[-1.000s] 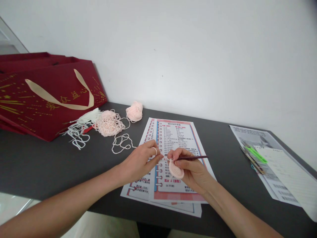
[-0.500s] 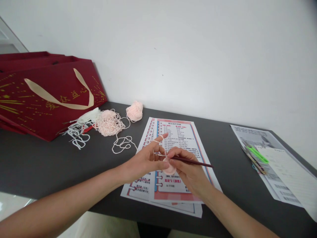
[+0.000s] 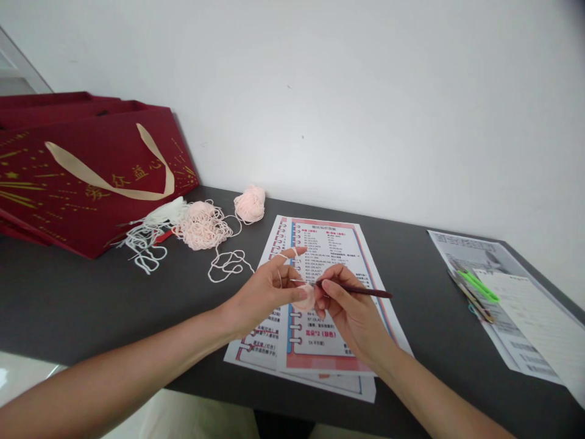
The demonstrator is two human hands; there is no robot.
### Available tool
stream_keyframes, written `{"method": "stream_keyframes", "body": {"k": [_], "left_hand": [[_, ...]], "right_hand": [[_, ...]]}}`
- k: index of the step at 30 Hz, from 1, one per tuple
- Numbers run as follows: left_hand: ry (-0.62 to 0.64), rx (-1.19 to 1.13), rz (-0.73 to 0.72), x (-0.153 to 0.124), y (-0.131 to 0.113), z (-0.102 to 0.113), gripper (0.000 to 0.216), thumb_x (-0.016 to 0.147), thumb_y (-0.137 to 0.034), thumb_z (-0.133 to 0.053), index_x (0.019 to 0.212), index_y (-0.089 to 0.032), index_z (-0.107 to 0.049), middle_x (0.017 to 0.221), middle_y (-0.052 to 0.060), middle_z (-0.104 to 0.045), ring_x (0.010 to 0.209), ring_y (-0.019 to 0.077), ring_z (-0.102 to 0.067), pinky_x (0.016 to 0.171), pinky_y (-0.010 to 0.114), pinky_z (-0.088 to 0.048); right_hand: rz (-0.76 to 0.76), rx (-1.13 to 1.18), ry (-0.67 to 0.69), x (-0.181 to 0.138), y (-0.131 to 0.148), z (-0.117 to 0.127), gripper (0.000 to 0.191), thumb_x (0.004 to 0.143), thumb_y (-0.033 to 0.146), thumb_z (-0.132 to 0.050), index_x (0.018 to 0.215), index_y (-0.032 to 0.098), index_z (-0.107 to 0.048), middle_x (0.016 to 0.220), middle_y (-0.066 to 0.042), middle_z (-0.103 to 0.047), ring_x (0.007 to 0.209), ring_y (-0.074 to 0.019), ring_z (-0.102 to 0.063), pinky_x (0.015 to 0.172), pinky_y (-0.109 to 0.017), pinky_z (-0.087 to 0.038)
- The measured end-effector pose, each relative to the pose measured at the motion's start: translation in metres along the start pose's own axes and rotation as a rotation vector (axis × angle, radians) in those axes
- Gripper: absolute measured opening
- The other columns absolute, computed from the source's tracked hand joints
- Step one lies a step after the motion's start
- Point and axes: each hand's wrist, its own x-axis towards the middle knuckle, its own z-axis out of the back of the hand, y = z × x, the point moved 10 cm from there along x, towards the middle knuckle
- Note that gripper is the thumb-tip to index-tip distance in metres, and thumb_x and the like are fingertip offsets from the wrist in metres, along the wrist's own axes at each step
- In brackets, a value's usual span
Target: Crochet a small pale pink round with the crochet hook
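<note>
My left hand [image 3: 267, 291] pinches a small round pink crochet piece [image 3: 305, 300], and pale yarn runs over its raised forefinger. My right hand [image 3: 348, 305] grips a dark red crochet hook [image 3: 361, 291], whose metal tip points left into the piece. Both hands hover over printed pattern sheets [image 3: 329, 244] on the dark table [image 3: 82, 299]. The yarn trails in loose loops [image 3: 226, 263] back to a pink yarn tangle [image 3: 202, 227] and a small pink ball [image 3: 249, 205].
A dark red gift bag [image 3: 86, 177] with a beige handle lies at the far left, with white yarn [image 3: 146, 241] beside it. At the right lie more papers [image 3: 512, 299] with green snips [image 3: 478, 285] on them. A white wall stands behind the table.
The crochet piece passed from under my right hand into my left hand's pinch. My left forefinger lifted with the yarn over it, and the hook's tip now reaches left into the piece.
</note>
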Motion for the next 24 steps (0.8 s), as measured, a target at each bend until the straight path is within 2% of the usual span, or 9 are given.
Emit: {"method": "stream_keyframes", "body": {"k": [6, 16, 24], "left_hand": [[0.014, -0.064, 0.055, 0.0001, 0.008, 0.0003, 0.068, 0.071, -0.011, -0.069, 0.132, -0.022, -0.041, 0.072, -0.004, -0.055, 0.073, 0.0118, -0.056, 0.074, 0.03, -0.041], [0.014, -0.063, 0.029, 0.0027, 0.005, 0.0026, 0.068, 0.069, -0.012, -0.071, 0.13, -0.024, -0.044, 0.074, -0.004, -0.056, 0.074, 0.0124, -0.056, 0.075, 0.031, -0.041], [0.011, -0.035, 0.028, 0.0005, 0.005, 0.0019, 0.069, 0.07, -0.014, -0.071, 0.131, -0.025, -0.042, 0.075, -0.004, -0.055, 0.073, 0.0115, -0.056, 0.074, 0.03, -0.04]], "right_hand": [[-0.015, 0.038, 0.003, -0.0004, -0.0007, 0.0006, 0.009, 0.081, 0.019, -0.064, 0.075, 0.018, -0.057, 0.064, 0.001, -0.064, 0.055, -0.0093, -0.055, 0.049, -0.019, -0.047], [-0.006, 0.061, 0.003, 0.0042, -0.0001, 0.0015, 0.008, 0.08, 0.018, -0.064, 0.075, 0.018, -0.058, 0.066, 0.0, -0.067, 0.057, -0.0104, -0.061, 0.055, -0.021, -0.051], [-0.079, 0.116, 0.041, 0.0026, -0.0038, 0.0005, 0.012, 0.082, 0.018, -0.062, 0.071, 0.017, -0.057, 0.065, 0.0, -0.065, 0.056, -0.0092, -0.058, 0.055, -0.021, -0.049]]}}
